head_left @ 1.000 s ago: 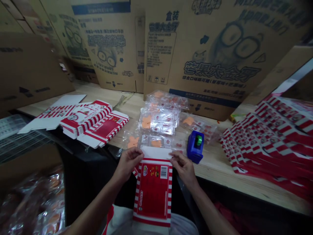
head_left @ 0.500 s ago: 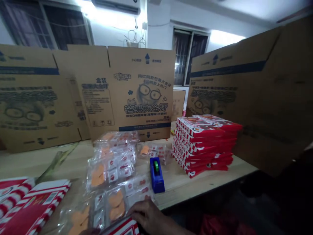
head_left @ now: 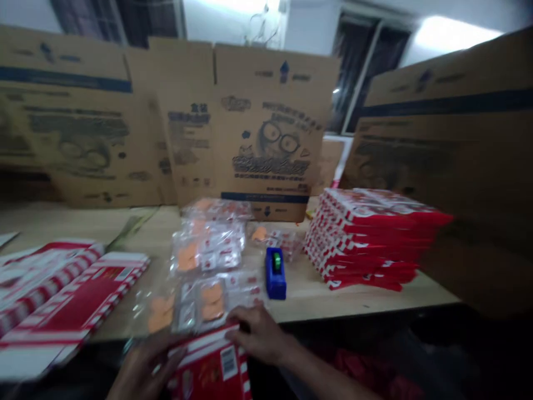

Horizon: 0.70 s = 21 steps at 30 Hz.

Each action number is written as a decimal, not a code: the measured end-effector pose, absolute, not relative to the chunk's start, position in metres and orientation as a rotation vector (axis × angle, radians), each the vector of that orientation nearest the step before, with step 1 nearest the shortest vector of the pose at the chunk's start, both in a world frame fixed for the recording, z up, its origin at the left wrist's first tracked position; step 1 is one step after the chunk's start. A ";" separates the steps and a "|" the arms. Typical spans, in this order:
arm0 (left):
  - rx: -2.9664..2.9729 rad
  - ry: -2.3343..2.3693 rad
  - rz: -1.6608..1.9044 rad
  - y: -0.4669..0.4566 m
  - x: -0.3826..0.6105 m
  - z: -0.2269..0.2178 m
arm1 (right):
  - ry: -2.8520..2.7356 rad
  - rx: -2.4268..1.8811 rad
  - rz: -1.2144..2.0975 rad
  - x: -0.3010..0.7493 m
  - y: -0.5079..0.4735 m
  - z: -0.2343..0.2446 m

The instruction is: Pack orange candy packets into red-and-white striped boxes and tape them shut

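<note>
A red and white striped carton with a barcode is held at the table's near edge, cut off by the bottom of the view. My left hand grips its left side, fingers blurred by motion. On its upper right corner, my right hand closes with thumb and fingers. Just beyond lie clear plastic packets with orange pieces and small white sachets inside. More such packets are piled farther back. A blue tape dispenser with a green roll stands right of them.
Red and white boxes are stacked at the right. Flat striped cartons lie at the left, overhanging the front edge. Large brown cardboard boxes line the back, and another stands at the right.
The view has tilted down and turned left. The striped carton now shows much more of its face, and my left hand has come into view on its left side.
</note>
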State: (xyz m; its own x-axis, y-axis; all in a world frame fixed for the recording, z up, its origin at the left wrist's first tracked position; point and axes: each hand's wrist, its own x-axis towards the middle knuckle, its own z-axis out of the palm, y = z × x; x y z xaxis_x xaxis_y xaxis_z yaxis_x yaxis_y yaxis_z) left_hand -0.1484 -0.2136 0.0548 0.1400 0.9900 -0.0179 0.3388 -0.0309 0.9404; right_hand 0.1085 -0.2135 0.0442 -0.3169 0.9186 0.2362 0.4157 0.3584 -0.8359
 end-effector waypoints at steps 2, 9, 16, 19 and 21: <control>1.552 1.318 0.936 -0.217 -0.143 0.066 | -1.825 -1.141 0.963 0.110 -0.212 0.058; 1.229 1.074 0.998 -0.219 -0.128 0.077 | -1.650 -1.073 1.261 0.108 -0.202 0.064; 1.521 1.120 0.979 -0.235 -0.136 0.057 | -1.581 -1.051 1.256 0.113 -0.221 0.044; 1.574 1.163 1.054 -0.240 -0.135 0.046 | -1.559 -1.049 1.186 0.112 -0.229 0.033; 1.590 1.185 1.094 -0.241 -0.132 0.039 | -1.535 -1.058 1.143 0.110 -0.233 0.026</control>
